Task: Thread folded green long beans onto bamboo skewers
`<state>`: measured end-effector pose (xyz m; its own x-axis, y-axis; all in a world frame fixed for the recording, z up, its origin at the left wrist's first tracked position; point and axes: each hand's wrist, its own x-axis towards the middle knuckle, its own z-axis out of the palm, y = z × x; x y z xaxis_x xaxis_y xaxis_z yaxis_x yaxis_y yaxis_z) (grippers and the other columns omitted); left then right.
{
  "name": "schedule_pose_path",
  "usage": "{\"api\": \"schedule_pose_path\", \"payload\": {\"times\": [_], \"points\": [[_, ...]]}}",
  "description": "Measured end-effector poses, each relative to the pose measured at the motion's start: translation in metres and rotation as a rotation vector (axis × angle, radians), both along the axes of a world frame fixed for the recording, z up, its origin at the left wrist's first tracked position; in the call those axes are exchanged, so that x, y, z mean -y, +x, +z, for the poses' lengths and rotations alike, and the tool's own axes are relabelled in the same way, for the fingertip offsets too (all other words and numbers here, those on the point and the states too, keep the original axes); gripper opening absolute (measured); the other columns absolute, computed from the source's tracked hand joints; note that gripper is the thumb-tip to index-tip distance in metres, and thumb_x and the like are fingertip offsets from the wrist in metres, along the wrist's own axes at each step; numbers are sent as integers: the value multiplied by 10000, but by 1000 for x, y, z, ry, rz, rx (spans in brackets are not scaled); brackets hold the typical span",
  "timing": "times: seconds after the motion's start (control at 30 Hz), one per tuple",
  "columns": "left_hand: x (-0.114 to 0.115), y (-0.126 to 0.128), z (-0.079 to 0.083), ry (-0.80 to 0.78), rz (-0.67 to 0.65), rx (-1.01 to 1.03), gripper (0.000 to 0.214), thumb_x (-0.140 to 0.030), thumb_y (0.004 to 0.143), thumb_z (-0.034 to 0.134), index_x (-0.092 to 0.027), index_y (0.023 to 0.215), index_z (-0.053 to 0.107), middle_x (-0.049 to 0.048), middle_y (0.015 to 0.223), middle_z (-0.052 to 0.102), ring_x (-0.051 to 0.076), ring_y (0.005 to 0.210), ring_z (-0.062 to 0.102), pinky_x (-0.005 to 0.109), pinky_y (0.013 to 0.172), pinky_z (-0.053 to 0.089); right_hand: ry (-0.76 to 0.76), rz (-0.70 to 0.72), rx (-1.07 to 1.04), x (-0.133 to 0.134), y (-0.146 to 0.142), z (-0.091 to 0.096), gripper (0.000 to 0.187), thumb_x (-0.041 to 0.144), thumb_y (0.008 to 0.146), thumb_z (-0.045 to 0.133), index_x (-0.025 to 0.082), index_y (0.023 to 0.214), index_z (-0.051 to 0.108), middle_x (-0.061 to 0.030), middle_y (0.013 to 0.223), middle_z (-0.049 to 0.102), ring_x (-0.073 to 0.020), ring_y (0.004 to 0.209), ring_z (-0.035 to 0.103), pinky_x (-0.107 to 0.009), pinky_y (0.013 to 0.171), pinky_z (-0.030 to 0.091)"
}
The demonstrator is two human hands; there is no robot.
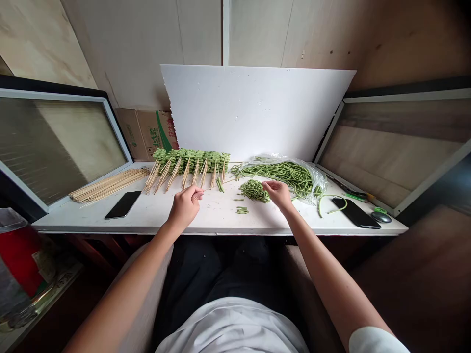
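My left hand (186, 205) hovers over the white table (154, 215), fingers curled in a pinch around a thin bamboo skewer (217, 185) that points toward the bean pile. My right hand (277, 192) reaches into a small pile of cut green bean pieces (253, 190), fingertips pinched on a piece. A row of finished bean skewers (189, 164) lies at the back, their sticks fanning toward me. Long uncut green beans (283, 173) lie on a clear plastic bag to the right.
A bundle of bare bamboo skewers (110, 185) lies at left beside a black phone (123, 204). Another black phone (356, 213), scissors (356, 196) and a small dark object sit at right. A white foam board (253, 108) and a cardboard box (147, 133) stand behind.
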<state>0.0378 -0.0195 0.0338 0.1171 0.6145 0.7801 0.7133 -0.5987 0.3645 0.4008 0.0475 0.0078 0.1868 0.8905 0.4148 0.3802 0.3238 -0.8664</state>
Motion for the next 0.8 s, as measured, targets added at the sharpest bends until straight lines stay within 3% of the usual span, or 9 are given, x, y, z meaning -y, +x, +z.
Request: {"api": "schedule_pose_path", "payload": {"times": [0.2, 0.3, 0.4, 0.47, 0.6, 0.7, 0.8], "points": [[-7, -5, -8, -46, -1, 6, 166, -179, 952, 533, -200, 895, 688, 30, 757, 752, 193, 703, 713, 282, 693, 516, -120, -219, 382, -10, 48, -7, 245, 378, 898, 729, 162, 954, 829, -126, 941, 821, -262, 859, 745, -318, 741, 515], [-8, -6, -9, -54, -2, -3, 161, -194, 952, 542, -201, 897, 693, 29, 753, 749, 194, 696, 708, 285, 693, 516, -200, -297, 581, -7, 57, -4, 197, 284, 926, 684, 180, 991, 838, -133, 1023, 818, -275, 913, 736, -327, 744, 486], [-9, -6, -10, -70, 0, -6, 160, -206, 950, 545, -202, 896, 696, 29, 749, 751, 198, 697, 712, 286, 693, 516, -220, -346, 653, -5, 57, -5, 207, 255, 932, 664, 191, 1021, 840, -137, 1054, 813, -291, 952, 727, -340, 748, 479], [-9, -6, -10, -76, 1, -6, 162, -208, 948, 543, -203, 899, 697, 31, 749, 754, 201, 703, 718, 285, 690, 515, -188, -371, 604, -6, 53, -8, 196, 276, 925, 675, 193, 1000, 836, -131, 1024, 813, -291, 945, 723, -347, 757, 483], [-9, -7, -11, -76, -2, -10, 164, -220, 951, 543, -202, 909, 701, 34, 755, 756, 200, 695, 717, 283, 676, 507, -124, -299, 277, -8, 47, -10, 224, 380, 885, 729, 168, 887, 801, -129, 907, 804, -263, 850, 715, -330, 710, 498], [-9, -6, -11, -81, -16, -12, 167, -224, 958, 542, -204, 912, 702, 33, 756, 756, 201, 702, 721, 285, 683, 511, -96, -128, -7, -6, 40, -1, 361, 522, 864, 750, 164, 905, 773, -131, 919, 796, -224, 794, 700, -286, 601, 481], [-9, -5, -11, -82, -27, -16, 165, -227, 964, 546, -207, 913, 702, 32, 755, 758, 206, 711, 725, 294, 703, 520, -98, 111, -311, 2, 27, 13, 441, 557, 732, 883, 187, 947, 775, -119, 1003, 787, -213, 880, 703, -260, 615, 498]]}}
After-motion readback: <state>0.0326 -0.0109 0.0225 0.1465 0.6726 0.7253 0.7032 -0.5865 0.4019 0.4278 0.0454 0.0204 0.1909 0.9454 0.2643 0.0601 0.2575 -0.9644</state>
